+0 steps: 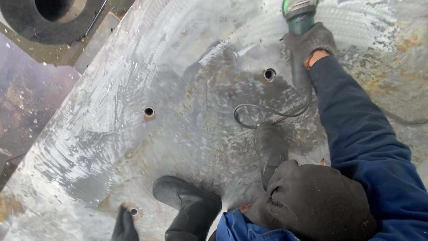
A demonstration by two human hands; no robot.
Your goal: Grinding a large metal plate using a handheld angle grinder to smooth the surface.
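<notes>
I stand on a large, scuffed steel plate (178, 67) with bright grinding marks. My right hand (312, 42), in a dark glove, reaches far forward and grips the green body of a power grinder (298, 13) at the top edge; its disc is out of view. The grinder's black cable (267, 117) loops on the plate below that hand. My left hand (312, 203), also in a dark glove, is curled into a fist near my blue trouser knee (243, 230) with nothing visible in it. My two dark boots (187, 201) (271, 149) rest on the plate.
Three round holes pierce the plate (269, 74) (149, 111) (133, 211). Rust patches (410, 42) mark its right side. A dark object (124, 225) lies by the lowest hole. The plate's left edge drops to a wet floor (26, 98); a round dark opening (53, 9) sits top left.
</notes>
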